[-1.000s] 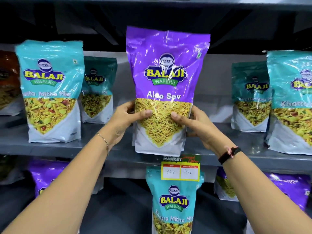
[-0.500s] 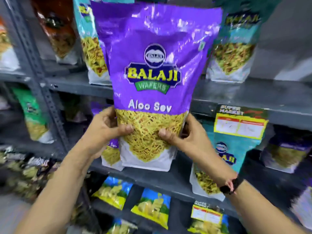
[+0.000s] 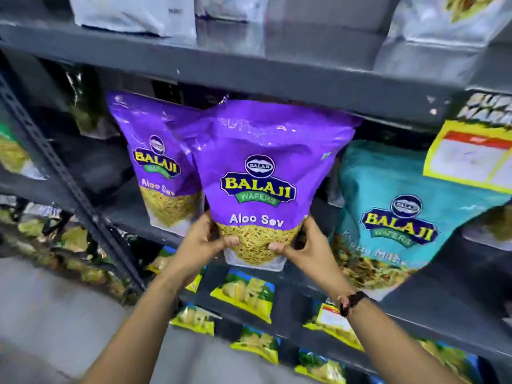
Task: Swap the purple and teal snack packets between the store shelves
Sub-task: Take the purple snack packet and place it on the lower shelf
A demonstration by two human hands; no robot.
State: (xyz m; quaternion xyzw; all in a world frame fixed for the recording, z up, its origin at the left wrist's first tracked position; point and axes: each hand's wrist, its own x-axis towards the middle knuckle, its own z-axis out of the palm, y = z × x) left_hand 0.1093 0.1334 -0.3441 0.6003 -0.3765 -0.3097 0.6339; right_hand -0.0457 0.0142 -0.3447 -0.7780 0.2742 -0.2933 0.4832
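Observation:
A purple Aloo Sev packet (image 3: 257, 176) is held upright at the lower shelf, its top tucked under the shelf board above. My left hand (image 3: 202, 245) grips its lower left corner and my right hand (image 3: 304, 248) its lower right corner. A second purple packet (image 3: 155, 162) stands on that shelf just to the left, partly behind the held one. A teal Khatta Mitha packet (image 3: 396, 217) stands to the right on the same shelf. Whether the held packet's base rests on the shelf is hidden by my hands.
The dark grey shelf board (image 3: 249, 76) above carries white-bottomed packets. A yellow price tag (image 3: 468, 159) hangs at the right. Yellow and green snack packets (image 3: 243, 295) fill the shelves below. A perforated metal upright (image 3: 69, 178) runs diagonally at the left, with grey floor beneath.
The purple packet came down from the upper shelf to the lower shelf and went in beside another purple packet. My view tilted downward. Both hands kept their grip.

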